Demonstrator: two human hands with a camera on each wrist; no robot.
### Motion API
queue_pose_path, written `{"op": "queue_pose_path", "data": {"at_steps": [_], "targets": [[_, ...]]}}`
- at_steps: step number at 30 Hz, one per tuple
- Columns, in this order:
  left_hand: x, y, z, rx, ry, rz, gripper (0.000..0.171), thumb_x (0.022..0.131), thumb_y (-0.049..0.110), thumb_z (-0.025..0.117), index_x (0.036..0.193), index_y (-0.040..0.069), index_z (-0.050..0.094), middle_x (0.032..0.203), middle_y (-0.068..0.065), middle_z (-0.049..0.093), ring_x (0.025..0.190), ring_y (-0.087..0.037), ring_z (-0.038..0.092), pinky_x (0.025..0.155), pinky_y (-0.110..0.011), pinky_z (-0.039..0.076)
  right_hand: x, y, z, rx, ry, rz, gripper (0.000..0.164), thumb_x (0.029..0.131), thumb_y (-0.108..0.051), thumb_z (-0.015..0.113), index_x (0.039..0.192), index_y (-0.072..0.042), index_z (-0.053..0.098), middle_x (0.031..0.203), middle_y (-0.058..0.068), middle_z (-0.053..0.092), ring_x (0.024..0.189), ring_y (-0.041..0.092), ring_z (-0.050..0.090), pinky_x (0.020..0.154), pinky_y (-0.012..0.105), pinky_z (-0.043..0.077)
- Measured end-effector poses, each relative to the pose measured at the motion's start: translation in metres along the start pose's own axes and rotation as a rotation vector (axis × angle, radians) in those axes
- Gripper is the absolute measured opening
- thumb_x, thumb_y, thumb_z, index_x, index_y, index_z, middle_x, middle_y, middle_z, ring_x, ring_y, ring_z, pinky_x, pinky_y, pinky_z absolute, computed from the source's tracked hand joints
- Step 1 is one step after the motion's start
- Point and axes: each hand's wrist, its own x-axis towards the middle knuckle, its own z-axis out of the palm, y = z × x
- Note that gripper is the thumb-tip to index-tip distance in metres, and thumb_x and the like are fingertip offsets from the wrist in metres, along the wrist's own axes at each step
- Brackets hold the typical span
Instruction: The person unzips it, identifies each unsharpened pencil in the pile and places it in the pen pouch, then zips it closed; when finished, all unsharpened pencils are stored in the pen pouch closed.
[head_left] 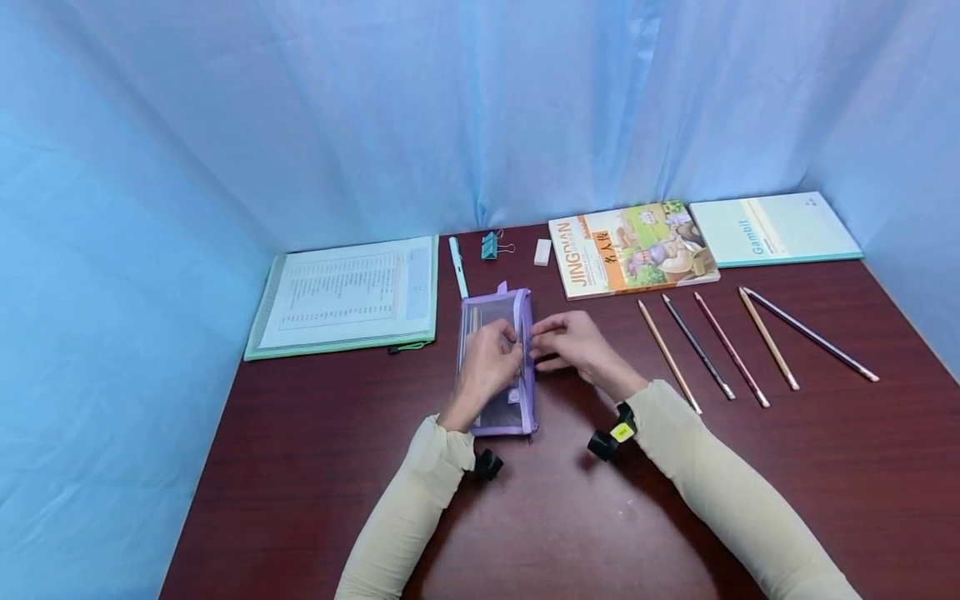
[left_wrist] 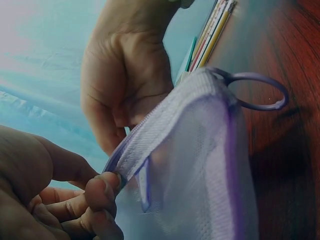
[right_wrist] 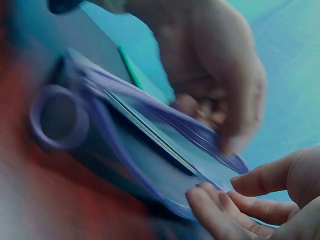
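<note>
A purple mesh pencil case [head_left: 506,417] lies lengthwise between both hands on the table. Its mouth is unzipped in the right wrist view, where slim straight items [right_wrist: 152,137] show inside. The left hand [head_left: 489,360] reaches over the case; its thumb and fingers [left_wrist: 102,192] pinch the zipper edge in the left wrist view. From the other side, the right hand [head_left: 576,346] holds the opposite edge between thumb and fingertips, though that view is blurred. A zipper pull [left_wrist: 144,185] hangs by the left fingers. One end carries a purple loop [left_wrist: 257,90].
Several pencils [head_left: 720,350] are spread at right. Behind them lie an illustrated book [head_left: 637,250] and a pale notebook [head_left: 780,229]. A white eraser [head_left: 542,252], teal binder clip [head_left: 490,246] and light-blue pen [head_left: 457,267] sit at the back. A document folder [head_left: 345,296] is at left.
</note>
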Motion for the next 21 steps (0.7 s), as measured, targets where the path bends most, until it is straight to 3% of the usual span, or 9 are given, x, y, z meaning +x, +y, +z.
{"op": "queue_pose_path", "data": {"at_steps": [5, 8, 10, 15, 21], "targets": [[0.000, 0.001, 0.000, 0.002, 0.000, 0.008, 0.007, 0.086, 0.000, 0.058, 0.091, -0.002, 0.063, 0.060, -0.014, 0.068, 0.041, -0.003, 0.049, 0.039, -0.017, 0.039, 0.019, -0.022, -0.017, -0.153, 0.094, 0.006, 0.034, 0.101, -0.011, 0.052, 0.131, 0.006, 0.057, 0.127, 0.024, 0.065, 0.100, 0.024, 0.070, 0.080, 0.038, 0.063], [-0.001, 0.000, 0.001, 0.014, 0.000, 0.011, 0.007, 0.087, 0.000, 0.058, 0.091, -0.002, 0.063, 0.059, -0.013, 0.067, 0.041, -0.003, 0.049, 0.040, -0.017, 0.039, 0.034, -0.033, -0.021, -0.240, 0.097, 0.012, 0.037, 0.103, -0.021, 0.051, 0.134, -0.001, 0.057, 0.137, 0.020, 0.060, 0.117, 0.031, 0.064, 0.092, 0.042, 0.059], [0.000, -0.001, 0.001, 0.021, -0.001, 0.012, 0.006, 0.087, 0.000, 0.058, 0.090, -0.001, 0.063, 0.059, -0.013, 0.067, 0.041, -0.003, 0.050, 0.040, -0.017, 0.038, 0.044, -0.036, -0.022, -0.273, 0.074, 0.021, 0.039, 0.104, -0.026, 0.051, 0.136, -0.004, 0.057, 0.139, 0.018, 0.059, 0.121, 0.032, 0.062, 0.096, 0.044, 0.057], [0.000, -0.001, 0.002, 0.024, -0.008, 0.016, 0.005, 0.087, 0.001, 0.059, 0.090, -0.001, 0.063, 0.058, -0.013, 0.067, 0.041, -0.003, 0.050, 0.040, -0.017, 0.038, 0.061, -0.036, -0.016, -0.283, 0.057, 0.023, 0.040, 0.101, -0.029, 0.056, 0.132, -0.004, 0.061, 0.124, 0.016, 0.066, 0.099, 0.024, 0.069, 0.088, 0.041, 0.061], [0.000, -0.001, 0.004, 0.053, -0.006, 0.013, 0.006, 0.086, 0.000, 0.059, 0.090, -0.001, 0.064, 0.058, -0.012, 0.066, 0.042, -0.003, 0.047, 0.040, -0.015, 0.036, 0.070, -0.033, -0.010, -0.287, 0.145, -0.017, 0.026, 0.096, -0.016, 0.063, 0.113, 0.001, 0.072, 0.104, 0.015, 0.071, 0.067, 0.007, 0.065, 0.069, 0.029, 0.062]]}}
